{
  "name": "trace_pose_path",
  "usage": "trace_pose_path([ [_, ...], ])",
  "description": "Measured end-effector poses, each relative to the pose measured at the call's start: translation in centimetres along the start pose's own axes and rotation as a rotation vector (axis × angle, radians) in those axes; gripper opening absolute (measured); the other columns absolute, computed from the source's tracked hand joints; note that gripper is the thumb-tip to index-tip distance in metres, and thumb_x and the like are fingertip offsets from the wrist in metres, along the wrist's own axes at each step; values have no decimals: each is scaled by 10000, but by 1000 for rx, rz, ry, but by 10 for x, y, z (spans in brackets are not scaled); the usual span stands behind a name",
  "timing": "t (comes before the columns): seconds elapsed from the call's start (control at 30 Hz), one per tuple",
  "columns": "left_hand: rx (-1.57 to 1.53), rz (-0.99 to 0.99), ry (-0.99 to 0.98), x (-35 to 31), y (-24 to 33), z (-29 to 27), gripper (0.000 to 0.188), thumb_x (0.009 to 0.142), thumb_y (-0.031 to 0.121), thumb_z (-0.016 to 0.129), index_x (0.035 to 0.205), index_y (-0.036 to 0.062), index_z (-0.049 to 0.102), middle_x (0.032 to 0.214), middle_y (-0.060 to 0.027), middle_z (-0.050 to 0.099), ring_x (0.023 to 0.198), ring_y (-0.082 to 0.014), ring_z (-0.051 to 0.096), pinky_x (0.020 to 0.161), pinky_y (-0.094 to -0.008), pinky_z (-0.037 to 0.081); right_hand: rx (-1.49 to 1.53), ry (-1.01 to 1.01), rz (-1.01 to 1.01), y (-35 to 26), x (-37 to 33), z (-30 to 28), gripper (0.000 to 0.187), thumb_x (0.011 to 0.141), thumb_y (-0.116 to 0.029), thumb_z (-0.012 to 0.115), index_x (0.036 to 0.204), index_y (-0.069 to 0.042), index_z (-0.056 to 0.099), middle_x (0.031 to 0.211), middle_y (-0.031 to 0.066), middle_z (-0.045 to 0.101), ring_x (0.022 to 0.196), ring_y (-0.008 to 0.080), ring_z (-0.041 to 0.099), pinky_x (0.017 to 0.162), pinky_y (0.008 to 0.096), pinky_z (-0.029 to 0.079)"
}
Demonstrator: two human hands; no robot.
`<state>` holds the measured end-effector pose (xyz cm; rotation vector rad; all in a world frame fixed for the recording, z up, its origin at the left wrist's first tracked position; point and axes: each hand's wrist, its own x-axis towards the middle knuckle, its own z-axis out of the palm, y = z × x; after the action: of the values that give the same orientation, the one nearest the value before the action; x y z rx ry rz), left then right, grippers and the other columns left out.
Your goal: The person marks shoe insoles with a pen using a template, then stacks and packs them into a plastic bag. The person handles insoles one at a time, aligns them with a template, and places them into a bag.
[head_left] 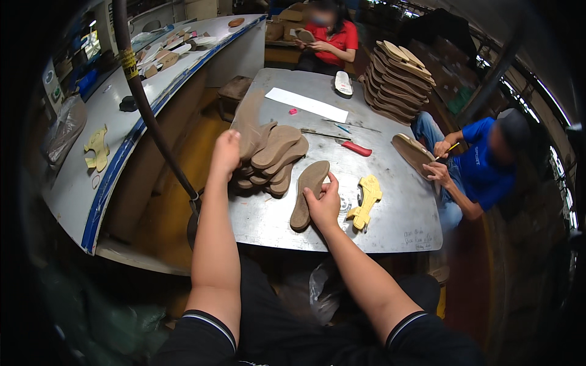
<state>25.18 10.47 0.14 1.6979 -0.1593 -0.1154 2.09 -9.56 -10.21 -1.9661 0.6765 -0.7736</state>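
My left hand (227, 151) is closed on the edge of a brown shoe sole (249, 125), smeared by motion, at the left side of a pile of brown soles (278, 146). My right hand (325, 203) grips another brown sole (310, 192) by its side near the table's front, thumb on its upper face and fingers around its right edge. To the right of that hand lies a yellow sole-shaped template (367, 201), apart from it. Farther off are a red-handled cutter (355, 148), a blue pen-like tool (343, 129) and a small pink piece (293, 111).
A white strip (305, 105) and a white sole (343, 84) lie toward the metal table's (397, 219) far side. Stacked soles (397, 82) rise at the back right. One person (332, 39) sits opposite; another (482, 152) works at the right edge. A pole (152, 122) stands at left.
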Motion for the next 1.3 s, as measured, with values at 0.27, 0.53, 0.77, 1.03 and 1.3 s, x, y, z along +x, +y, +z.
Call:
trace_pose_path([
  [0.27, 765, 164, -114, 4, 10, 23, 795, 918, 625, 857, 1315, -61, 803, 1312, -300, 796, 1181, -410, 792, 1067, -474, 597, 320, 40, 82, 7, 11, 2, 763, 987, -226, 868, 1597, 35, 492, 1086, 89, 741, 913, 236, 732, 868, 394, 603],
  [0.53, 695, 167, -200, 2, 24, 29, 812, 857, 487, 931, 1382, -103, 740, 1320, -307, 791, 1240, -380, 782, 1077, -454, 597, 1234, -110, 558, -42, 84, -11, 446, 1182, -373, 575, 1426, -11, 668, 1252, 133, 775, 1052, 275, 770, 906, 434, 637],
  [0.77, 235, 245, -434, -8, 27, 39, 578, 901, 249, 916, 1354, -65, 742, 1169, -229, 822, 1150, -434, 780, 1057, -503, 603, 964, -213, 525, -103, 117, 27, 562, 1201, -445, 530, 1500, 25, 600, 1365, 183, 736, 1175, 306, 758, 994, 480, 644],
  [1.03, 571, 50, -199, 8, 10, 38, 437, 1027, 264, 778, 1311, -68, 772, 1264, -289, 805, 1182, -437, 773, 1095, -505, 577, 579, -197, 699, -138, 111, 80, 988, 966, -405, 895, 1574, 132, 332, 1414, 296, 677, 1267, 356, 727, 981, 450, 650],
  [1.3, 76, 107, -263, -6, -2, 50, 517, 1150, 100, 588, 1650, -1, 509, 1321, -212, 812, 1183, -273, 769, 1036, -376, 593, 85, -258, 279, -112, 117, 81, 1616, 675, -451, 1088, 1689, 173, -4, 1476, 382, 651, 1337, 405, 717, 1104, 409, 591],
])
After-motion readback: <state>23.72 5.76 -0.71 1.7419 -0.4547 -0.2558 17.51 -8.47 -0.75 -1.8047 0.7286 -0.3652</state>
